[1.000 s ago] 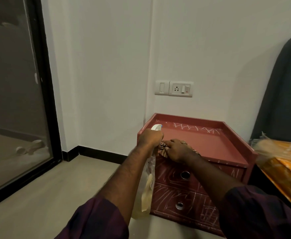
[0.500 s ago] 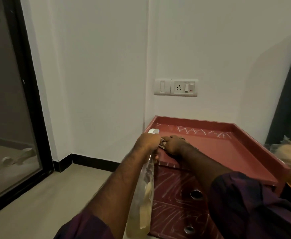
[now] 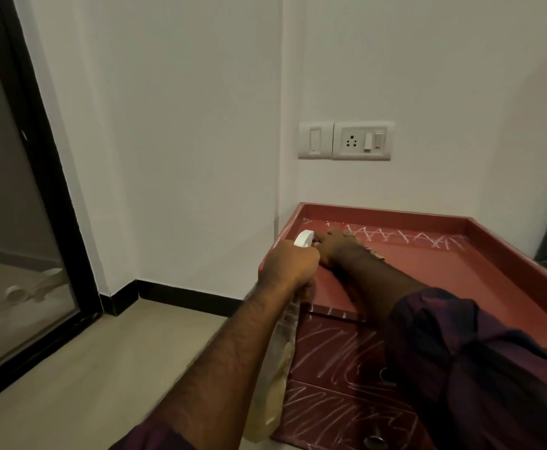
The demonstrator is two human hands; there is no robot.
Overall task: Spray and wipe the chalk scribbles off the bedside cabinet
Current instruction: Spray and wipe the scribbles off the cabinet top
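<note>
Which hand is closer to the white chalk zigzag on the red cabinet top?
Right. The right hand lies just beside the white chalk zigzag; the left hand, gripping a clear spray bottle, is farther forward.

Just one wide-angle cam here, worn on the head, looking forward and down toward the wall [image 3: 427,76]. It's pretty close to the bedside cabinet [image 3: 427,280], which fills the lower right, with floor [image 3: 103,368] lower left.

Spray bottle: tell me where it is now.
Head view, centre: the left hand grips the spray bottle at the bedside cabinet's left edge, nozzle beside the right hand.
</note>
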